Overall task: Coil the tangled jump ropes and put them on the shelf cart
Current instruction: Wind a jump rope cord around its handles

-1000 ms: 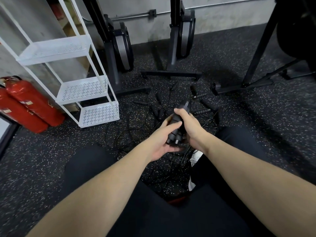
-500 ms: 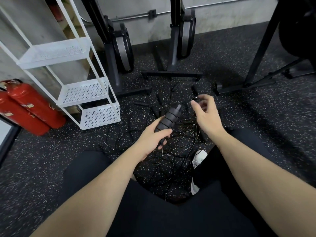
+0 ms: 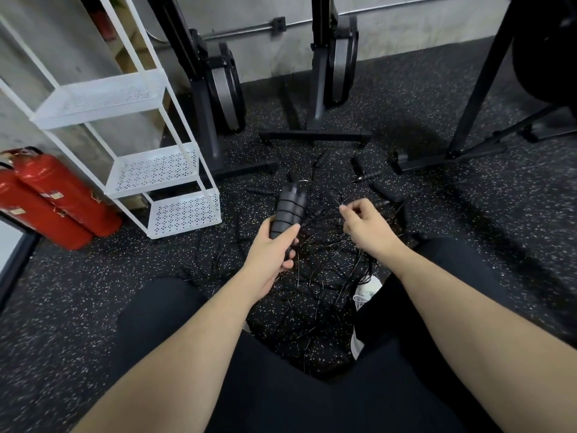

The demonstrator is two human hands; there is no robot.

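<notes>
Gripping a pair of ribbed black handles (image 3: 288, 210) in the left hand (image 3: 274, 251), fingers curled round their lower ends, tops pointing to 12 o'clock. Right hand (image 3: 367, 226) at 3 o'clock of them, fingertips pinched on a thin cord (image 3: 327, 201); the cord is faint, so whether it runs to those handles I can't tell. Rest of the tangled ropes (image 3: 312, 276) lie on the floor between the knees, loose handles (image 3: 370, 175) scattered toward 12–1 o'clock. Shelf cart (image 3: 156, 170) stands at 10 o'clock, no rope visible on its tiers.

Risks, my read:
- pulling the pinched cord tightens knots in the pile if it's crossed under other ropes
- coiling the wrong rope's cord drags the heap along
- thin cord slips from a fingertip pinch
</notes>
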